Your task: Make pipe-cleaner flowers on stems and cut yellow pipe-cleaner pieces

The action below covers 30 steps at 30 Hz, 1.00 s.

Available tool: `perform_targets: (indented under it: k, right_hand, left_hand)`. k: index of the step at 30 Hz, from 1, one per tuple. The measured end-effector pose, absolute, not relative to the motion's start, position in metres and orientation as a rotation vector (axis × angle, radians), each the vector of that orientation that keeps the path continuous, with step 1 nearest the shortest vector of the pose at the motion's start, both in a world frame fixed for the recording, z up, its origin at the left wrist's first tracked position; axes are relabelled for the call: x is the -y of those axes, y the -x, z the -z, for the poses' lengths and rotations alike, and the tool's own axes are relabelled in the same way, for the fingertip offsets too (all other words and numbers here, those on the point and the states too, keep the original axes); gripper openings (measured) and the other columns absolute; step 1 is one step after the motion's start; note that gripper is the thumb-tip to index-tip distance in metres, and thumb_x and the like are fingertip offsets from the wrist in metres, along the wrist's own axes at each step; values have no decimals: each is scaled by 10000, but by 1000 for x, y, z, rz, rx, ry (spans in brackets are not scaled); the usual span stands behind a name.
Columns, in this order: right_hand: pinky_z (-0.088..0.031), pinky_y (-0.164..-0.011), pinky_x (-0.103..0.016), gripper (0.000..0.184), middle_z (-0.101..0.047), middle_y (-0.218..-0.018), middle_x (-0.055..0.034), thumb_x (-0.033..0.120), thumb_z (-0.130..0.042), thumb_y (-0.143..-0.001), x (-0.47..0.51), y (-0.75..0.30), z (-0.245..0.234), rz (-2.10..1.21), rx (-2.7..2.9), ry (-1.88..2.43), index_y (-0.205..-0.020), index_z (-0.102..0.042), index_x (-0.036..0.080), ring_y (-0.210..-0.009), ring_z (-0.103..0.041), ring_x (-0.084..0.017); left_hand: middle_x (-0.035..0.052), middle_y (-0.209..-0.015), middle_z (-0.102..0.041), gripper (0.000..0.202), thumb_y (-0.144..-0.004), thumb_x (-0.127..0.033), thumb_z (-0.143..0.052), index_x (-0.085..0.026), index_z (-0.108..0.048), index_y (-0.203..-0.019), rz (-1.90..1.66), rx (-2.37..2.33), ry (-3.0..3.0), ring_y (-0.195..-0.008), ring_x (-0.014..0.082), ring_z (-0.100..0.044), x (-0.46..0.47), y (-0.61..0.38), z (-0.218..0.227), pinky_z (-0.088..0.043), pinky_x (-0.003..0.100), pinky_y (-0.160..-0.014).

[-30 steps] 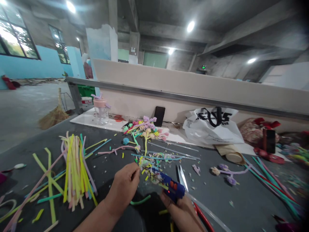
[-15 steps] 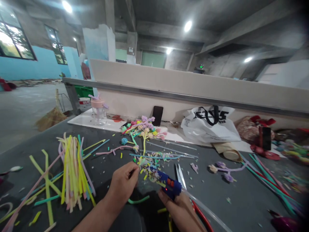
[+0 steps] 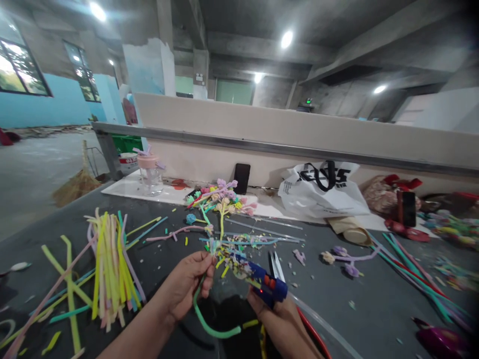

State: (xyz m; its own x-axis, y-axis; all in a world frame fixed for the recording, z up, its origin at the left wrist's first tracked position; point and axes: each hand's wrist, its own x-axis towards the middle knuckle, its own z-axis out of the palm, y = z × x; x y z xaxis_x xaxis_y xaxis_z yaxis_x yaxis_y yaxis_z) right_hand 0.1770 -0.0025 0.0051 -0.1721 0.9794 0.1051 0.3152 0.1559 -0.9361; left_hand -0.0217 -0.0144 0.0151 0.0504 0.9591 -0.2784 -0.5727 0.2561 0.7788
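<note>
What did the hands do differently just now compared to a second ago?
The left hand has lifted the green pipe cleaner off the table; before, it lay flat there. Its free end now hangs in a curve below the fingers. The right hand keeps gripping the blue glue gun. The scissors and the bundle of stems stayed put.

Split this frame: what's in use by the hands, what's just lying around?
In use: left hand pinching green pipe cleaner; right hand gripping blue glue gun.

Lying about: scissors, pipe cleaner bundle, flower bunch, white bag, phone, cup.
</note>
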Motion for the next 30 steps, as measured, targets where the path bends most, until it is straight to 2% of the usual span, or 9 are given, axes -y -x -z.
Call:
perform_targets:
  k: [5,14,20,30]
  right_hand:
    - [-468,-622,-326,235,-651,-739,-57,315,-575,-693,2,-176,-4,-1060,1725,1267,-818,-668,138,-698,-586,-235]
    - [-479,-616,-306,197,-677,-752,-33,255,-567,-692,4,-173,-18,-991,1816,1253,-828,-688,180,-690,-595,-225]
    - [-481,-659,-351,267,-664,-772,-72,319,-582,-656,4,-175,-12,-1020,1716,1292,-832,-689,148,-710,-596,-246]
    - [-483,-676,-358,254,-661,-782,-69,329,-555,-719,3,-177,-7,-1039,1798,1279,-869,-666,158,-735,-598,-244]
  left_hand:
    - [-62,-549,-456,159,-721,-224,-627,-138,-495,-706,-1198,-858,-478,-351,1,-362,15,21,-12,-301,98,-313]
    - [-57,-549,-463,125,-733,-200,-610,-133,-505,-724,-1193,-823,-467,-338,5,-369,15,20,-11,-289,102,-298]
    - [-70,-553,-425,77,-770,-147,-566,-125,-496,-745,-1148,-652,-332,-324,-22,-323,14,27,-9,-226,75,-288]
    - [-70,-539,-395,83,-801,-140,-519,-131,-475,-731,-1082,-510,-304,-302,-22,-300,17,28,-5,-166,84,-264]
